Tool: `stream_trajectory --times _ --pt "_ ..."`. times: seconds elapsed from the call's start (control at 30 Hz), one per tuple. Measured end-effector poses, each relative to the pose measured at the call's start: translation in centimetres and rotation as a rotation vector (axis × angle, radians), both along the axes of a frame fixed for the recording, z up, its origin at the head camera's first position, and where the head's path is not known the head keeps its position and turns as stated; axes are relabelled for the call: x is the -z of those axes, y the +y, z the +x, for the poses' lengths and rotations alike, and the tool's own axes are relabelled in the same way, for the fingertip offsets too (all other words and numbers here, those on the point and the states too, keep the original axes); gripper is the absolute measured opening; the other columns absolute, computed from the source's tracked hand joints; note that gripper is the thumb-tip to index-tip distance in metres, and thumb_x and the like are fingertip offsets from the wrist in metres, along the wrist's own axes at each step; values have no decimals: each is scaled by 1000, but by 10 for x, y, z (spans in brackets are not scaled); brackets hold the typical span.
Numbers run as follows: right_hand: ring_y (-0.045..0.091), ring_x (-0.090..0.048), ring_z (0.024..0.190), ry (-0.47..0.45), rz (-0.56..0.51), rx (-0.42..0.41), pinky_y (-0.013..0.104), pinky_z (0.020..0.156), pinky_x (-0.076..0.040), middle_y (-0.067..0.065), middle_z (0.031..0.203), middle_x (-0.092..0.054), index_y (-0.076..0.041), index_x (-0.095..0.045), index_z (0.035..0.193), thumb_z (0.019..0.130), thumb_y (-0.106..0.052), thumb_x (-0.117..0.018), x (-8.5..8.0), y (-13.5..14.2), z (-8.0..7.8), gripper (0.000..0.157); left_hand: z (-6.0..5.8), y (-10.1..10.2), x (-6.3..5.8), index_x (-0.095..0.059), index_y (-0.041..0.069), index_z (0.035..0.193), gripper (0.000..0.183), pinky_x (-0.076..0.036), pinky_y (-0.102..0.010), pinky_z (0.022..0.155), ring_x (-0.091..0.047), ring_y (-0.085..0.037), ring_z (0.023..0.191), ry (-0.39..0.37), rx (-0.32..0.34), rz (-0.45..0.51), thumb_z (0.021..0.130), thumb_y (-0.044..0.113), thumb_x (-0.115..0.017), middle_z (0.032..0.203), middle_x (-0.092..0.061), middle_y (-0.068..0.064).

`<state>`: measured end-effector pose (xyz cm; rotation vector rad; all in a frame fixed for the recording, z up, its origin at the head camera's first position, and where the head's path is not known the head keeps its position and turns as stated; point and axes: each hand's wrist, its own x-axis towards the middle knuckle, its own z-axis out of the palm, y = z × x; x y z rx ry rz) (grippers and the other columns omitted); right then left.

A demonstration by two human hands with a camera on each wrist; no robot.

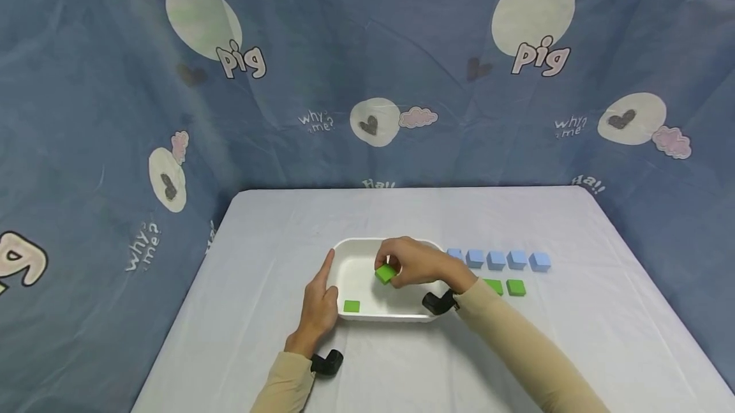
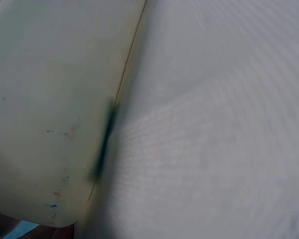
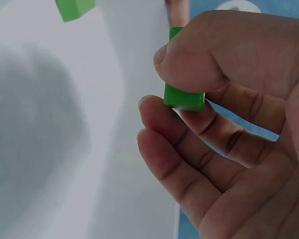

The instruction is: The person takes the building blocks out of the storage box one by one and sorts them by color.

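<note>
Above the white tray [image 1: 383,318], my right hand [image 1: 415,262] pinches a green block [image 1: 385,274] between thumb and fingers. In the right wrist view the thumb lies across the green block [image 3: 185,98], with two fingers loosely bent below it. My left hand [image 1: 317,306] rests against the tray's left side, its index finger straight along the rim; its other fingers are partly hidden. Another green block [image 1: 352,306] lies inside the tray at the near left corner. The left wrist view is mostly a blurred tray wall [image 2: 50,89] and cloth.
Right of the tray, a row of several blue blocks [image 1: 496,260] stands on the white-covered table [image 1: 597,330]. Nearer lie green blocks [image 1: 516,288], partly hidden by the right forearm. A blue printed curtain [image 1: 459,145] hangs behind and at the sides.
</note>
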<state>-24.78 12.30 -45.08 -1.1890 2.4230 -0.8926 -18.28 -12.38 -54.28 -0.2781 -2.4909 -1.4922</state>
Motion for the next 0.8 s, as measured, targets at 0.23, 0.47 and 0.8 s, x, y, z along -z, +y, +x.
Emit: stream_trajectory --times 0.23,0.47,0.8 --pt "12 -65 86 -41 -50 61 42 81 -59 -4 102 -62 -13 -71 108 80 3 -73 -13 23 4 32 0 0 0 -27 -3 159 76 -25 -49 120 -30 -31 148 7 14 8 84 -8 -37 161 -33 -19" --pt "12 -66 84 -6 -107 127 46 80 -59 -3 101 -64 -12 -71 108 79 5 -71 -22 56 7 33 -1 0 1 -27 -4 158 75 -24 -49 121 -30 -31 149 2 17 10 84 -8 -37 161 -32 -18" --pt "16 -64 80 33 -124 284 50 80 -58 -3 99 -65 -12 -73 105 78 5 -76 -26 107 20 33 -1 0 1 -28 -2 159 75 -24 -48 121 -30 -30 149 2 9 3 84 -9 -36 162 -32 -17"
